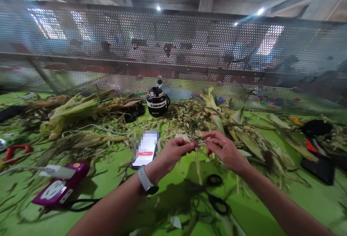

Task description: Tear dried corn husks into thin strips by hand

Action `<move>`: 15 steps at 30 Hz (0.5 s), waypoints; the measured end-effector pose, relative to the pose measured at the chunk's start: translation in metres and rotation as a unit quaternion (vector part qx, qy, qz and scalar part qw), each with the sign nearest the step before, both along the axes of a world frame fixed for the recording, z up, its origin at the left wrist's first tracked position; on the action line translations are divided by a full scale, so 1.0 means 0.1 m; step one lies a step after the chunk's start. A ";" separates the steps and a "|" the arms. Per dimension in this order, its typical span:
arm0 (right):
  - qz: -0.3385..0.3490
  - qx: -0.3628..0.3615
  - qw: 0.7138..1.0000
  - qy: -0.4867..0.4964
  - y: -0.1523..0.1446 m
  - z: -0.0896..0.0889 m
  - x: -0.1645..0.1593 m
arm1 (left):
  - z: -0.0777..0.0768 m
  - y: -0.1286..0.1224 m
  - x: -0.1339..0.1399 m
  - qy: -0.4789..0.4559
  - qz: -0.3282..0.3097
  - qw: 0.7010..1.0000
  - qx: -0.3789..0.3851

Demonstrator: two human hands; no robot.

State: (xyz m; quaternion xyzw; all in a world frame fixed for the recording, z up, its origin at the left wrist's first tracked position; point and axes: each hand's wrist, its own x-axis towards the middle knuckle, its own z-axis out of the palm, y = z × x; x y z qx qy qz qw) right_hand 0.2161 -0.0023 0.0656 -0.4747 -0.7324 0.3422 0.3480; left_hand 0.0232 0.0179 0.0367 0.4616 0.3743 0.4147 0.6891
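Partway along, I'd judge: my left hand point(171, 152) has thumb and finger pinched on a thin husk strip point(198, 167), which hangs down between my hands over the green table point(105, 183). My right hand point(224, 150) is just beside it, fingers bent, fingertips at the strip's upper end; can't tell whether they grip or only touch. Done, going by what lies here: a shredded heap point(187, 116) toward the back. Left: wide leaves point(73, 109) on my left, more big husks point(248, 142) on my right, seemingly not shredded. Piece in hand looks unfinished; no completed item I can make out. Scissors point(210, 197) lie below my hands, unused.
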 end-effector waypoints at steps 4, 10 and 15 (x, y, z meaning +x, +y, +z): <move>-0.111 0.256 0.953 -0.115 -0.05 -0.01 0.01 | 0.00 -0.01 0.02 -0.031 0.020 0.999 -0.036; -0.005 0.288 0.932 -0.219 -0.31 -0.12 -0.24 | 0.07 -0.13 0.12 -0.109 0.037 0.992 -0.061; 0.002 0.088 0.986 -0.142 -0.30 -0.32 -0.41 | 0.05 -0.21 0.17 -0.153 0.040 0.983 -0.096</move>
